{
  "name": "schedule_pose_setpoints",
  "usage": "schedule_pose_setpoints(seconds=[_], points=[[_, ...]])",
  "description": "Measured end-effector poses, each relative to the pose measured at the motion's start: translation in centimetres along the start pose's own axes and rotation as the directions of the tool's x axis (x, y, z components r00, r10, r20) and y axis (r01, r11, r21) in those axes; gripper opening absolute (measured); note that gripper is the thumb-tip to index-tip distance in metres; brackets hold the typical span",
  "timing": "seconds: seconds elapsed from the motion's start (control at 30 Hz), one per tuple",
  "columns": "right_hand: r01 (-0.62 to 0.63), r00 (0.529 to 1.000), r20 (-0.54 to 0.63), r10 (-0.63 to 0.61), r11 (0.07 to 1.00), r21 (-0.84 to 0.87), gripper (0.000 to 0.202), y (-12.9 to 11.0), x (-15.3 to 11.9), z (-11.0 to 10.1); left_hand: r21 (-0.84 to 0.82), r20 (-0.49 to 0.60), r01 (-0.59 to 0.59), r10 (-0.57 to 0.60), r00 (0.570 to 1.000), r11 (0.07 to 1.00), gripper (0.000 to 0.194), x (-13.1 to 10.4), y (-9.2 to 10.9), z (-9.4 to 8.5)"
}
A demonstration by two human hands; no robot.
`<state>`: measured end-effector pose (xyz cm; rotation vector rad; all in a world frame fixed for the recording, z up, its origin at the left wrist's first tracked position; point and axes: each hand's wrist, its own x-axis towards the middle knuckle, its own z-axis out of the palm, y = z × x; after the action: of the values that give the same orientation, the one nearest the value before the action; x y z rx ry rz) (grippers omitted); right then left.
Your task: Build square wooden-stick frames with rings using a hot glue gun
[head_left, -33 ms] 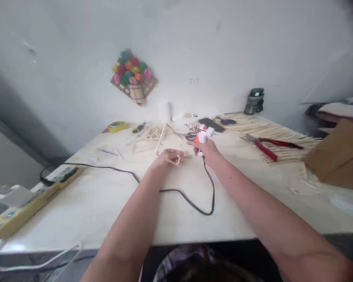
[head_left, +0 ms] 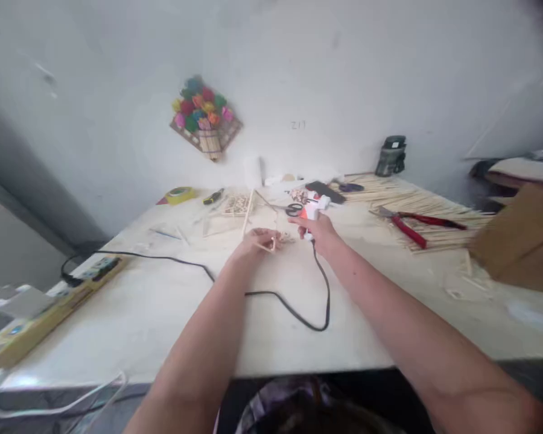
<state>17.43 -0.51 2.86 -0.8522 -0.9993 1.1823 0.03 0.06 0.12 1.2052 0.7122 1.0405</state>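
Right hand [head_left: 319,232] gripping plastic glue gun [head_left: 311,212], left hand [head_left: 256,243] seemingly pinching thin stick frame [head_left: 253,218].

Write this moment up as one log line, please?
left hand: holding stick frame | right hand: gripping glue gun, nozzle toward frame | cord trailing over table

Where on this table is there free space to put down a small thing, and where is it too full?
Free: the table between the black cord and the power strip, and right of the right hand, before the pliers. Crowded: the back edge around the scissors and the stick pile.
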Motion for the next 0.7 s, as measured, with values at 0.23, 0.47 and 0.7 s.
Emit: schedule_pose_setpoints(seconds=[0.23, 0.47, 0.7], points=[[-0.025, 1.0, 0.003, 0.025, 0.998, 0.057, 0.025, 0.0, 0.5, -0.5, 0.207, -0.396, -0.093, 0.17, 0.902, 0.974, 0.025, 0.7, 0.2, -0.4], [-0.027, 0.999, 0.03, 0.024, 0.996, 0.084, 0.025, -0.1, 0.3, -0.4, 0.313, -0.607, -0.051, 0.241, 0.757, 0.948, 0.021, 1.2, 0.1, -0.9], [-0.003, 1.0, 0.007, 0.002, 0.997, 0.074, 0.028, -0.2, 0.2, -0.3, 0.383, -0.642, -0.044, 0.3, 0.706, 0.923, 0.021, 1.7, -0.5, -1.5]])
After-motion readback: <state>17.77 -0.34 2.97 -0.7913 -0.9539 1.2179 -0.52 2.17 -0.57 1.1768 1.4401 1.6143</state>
